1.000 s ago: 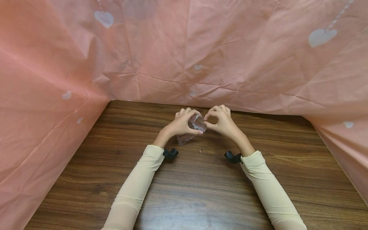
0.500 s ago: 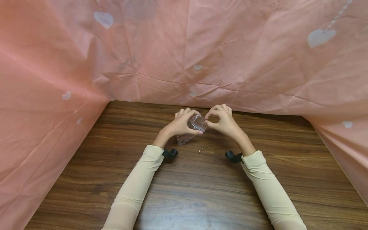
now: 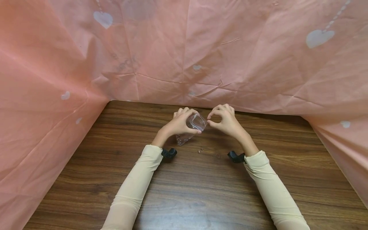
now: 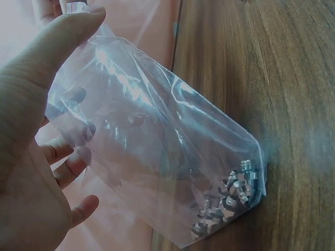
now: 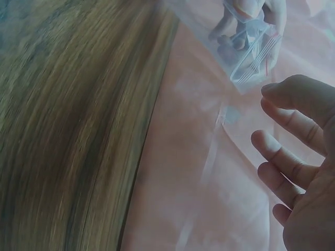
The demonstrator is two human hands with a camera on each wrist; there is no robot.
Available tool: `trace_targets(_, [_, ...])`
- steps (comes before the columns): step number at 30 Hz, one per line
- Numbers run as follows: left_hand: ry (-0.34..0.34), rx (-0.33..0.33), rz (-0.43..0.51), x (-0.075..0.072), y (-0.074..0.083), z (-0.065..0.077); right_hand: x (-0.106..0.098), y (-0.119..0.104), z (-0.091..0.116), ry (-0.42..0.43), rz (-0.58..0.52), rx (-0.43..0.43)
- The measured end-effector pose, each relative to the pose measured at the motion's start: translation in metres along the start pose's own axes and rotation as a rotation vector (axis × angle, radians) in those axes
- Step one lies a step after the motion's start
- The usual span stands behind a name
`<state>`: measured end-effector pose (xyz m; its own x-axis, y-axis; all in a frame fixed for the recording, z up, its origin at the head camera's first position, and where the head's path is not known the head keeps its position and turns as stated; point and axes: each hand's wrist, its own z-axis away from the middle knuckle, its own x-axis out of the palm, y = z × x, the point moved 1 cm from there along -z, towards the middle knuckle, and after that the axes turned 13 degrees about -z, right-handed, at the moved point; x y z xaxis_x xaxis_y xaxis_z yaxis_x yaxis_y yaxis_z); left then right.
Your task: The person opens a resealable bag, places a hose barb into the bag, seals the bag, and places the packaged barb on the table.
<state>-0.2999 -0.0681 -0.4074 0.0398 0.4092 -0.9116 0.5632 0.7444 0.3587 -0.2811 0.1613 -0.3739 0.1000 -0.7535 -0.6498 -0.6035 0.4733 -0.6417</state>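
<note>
A clear plastic zip bag [image 3: 198, 122] hangs from my left hand [image 3: 179, 124], which holds it near the mouth between thumb and fingers. In the left wrist view the bag [image 4: 141, 136] slants down, with several small shiny metal fittings [image 4: 230, 198] gathered in its bottom corner. My right hand [image 3: 227, 121] is just right of the bag's mouth, thumb and index fingertip close together. In the right wrist view nothing shows between the fingertips of this hand [image 5: 301, 151], and its other fingers are loosely bent.
Two tiny metal pieces [image 3: 199, 151] lie on the dark wooden table [image 3: 184, 191], in front of the bag. Pink cloth [image 3: 161, 57] with pale hearts rises behind the table and along both sides. Each wrist wears a black camera mount [image 3: 169, 153].
My right hand has drawn slightly away from the bag's mouth, to the right, leaving a small gap. The left hand still holds the bag, shifted very slightly left.
</note>
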Motion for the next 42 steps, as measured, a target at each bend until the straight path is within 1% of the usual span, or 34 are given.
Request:
trace_targets(8, [-0.006,-0.016,0.012,0.000,-0.002,0.000,-0.005,0.000,0.004,-0.038,0.015,0.027])
trace_targets(15, [-0.012,-0.018,0.018,-0.003,-0.004,0.001,-0.004,0.003,0.010,-0.082,0.038,0.036])
trace_targets(19, [-0.008,-0.014,0.024,-0.003,-0.005,0.001,-0.001,0.004,0.013,-0.131,0.028,0.054])
trace_targets(22, [-0.005,-0.012,0.030,-0.003,-0.006,0.000,0.002,0.006,0.017,-0.160,0.016,0.049])
trace_targets(26, [-0.009,-0.013,0.040,-0.004,-0.006,0.001,0.006,0.008,0.021,-0.191,0.018,0.032])
trace_targets(33, [-0.007,-0.017,0.043,-0.005,-0.005,0.000,0.014,0.008,0.026,-0.244,0.034,0.033])
trace_targets(38, [-0.005,-0.020,0.038,-0.004,-0.005,0.000,0.019,0.008,0.030,-0.277,0.011,0.034])
trace_targets(42, [-0.005,-0.020,0.034,-0.004,-0.005,0.000,0.023,0.010,0.033,-0.300,0.018,0.029])
